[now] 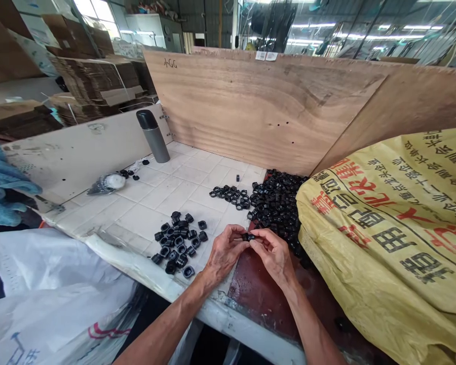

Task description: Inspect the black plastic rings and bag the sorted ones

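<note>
My left hand [228,251] and my right hand [271,252] meet over the front of the table, fingertips pinching a small black plastic part [248,236] between them. Fingers cover most of that part, so its full shape is hidden. Left of my hands lies a loose group of black plastic caps [180,241], some showing their hollow insides. Beyond my fingers is a small cluster of thin black rings [231,195]. A large heap of black rings [277,203] spreads just behind my right hand, on the dark red board [258,294].
A yellow woven sack [383,243] bulges over the table's right side. A grey flask [154,137] stands at the back left, near a clear plastic bag [106,183]. Wooden panels [258,101] wall the back. White sacking [53,294] hangs at the front left.
</note>
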The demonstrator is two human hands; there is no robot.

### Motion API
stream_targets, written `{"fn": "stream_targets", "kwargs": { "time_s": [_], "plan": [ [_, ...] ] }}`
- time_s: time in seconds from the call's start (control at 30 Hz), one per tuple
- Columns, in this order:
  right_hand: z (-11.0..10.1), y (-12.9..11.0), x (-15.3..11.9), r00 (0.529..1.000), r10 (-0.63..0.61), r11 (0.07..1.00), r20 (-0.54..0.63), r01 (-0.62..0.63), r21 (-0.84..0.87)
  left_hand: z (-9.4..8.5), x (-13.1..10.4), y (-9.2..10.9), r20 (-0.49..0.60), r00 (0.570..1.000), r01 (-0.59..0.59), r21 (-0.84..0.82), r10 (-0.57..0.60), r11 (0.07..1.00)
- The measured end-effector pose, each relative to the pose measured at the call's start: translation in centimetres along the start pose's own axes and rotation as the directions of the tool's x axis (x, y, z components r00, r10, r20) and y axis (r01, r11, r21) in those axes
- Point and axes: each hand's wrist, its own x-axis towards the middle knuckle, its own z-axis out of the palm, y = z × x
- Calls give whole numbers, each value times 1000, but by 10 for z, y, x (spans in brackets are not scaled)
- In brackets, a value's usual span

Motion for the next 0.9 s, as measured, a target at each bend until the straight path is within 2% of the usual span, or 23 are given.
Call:
{"fn": "stream_targets", "kwargs": {
  "time_s": [0.23,0.4,0.57,0.63,0.77,0.9],
  "plan": [
    [-2,-5,-1,1000,-15,998,-15,16,58,-1,2,-1,17,996,-88,-30,88,996],
    [-2,-7,-2,999,-1,999,-37,2,32,-1,2,-5,18,991,-131,-41,132,991],
    [-5,-8,-1,994,-111,989,-24,108,-96,-3,2,-2,31,992,-123,54,121,991],
    [-6,-8,-1,991,-137,986,-13,135,-95,-3,2,1,50,994,-106,80,102,991],
    [-6,-8,-2,997,-79,997,5,79,-15,-2,0,5,49,997,-65,48,63,997],
    [-3,-6,-5,999,11,999,-50,-13,-42,-2,-2,8,106,983,-159,96,149,983]
  ]
}}
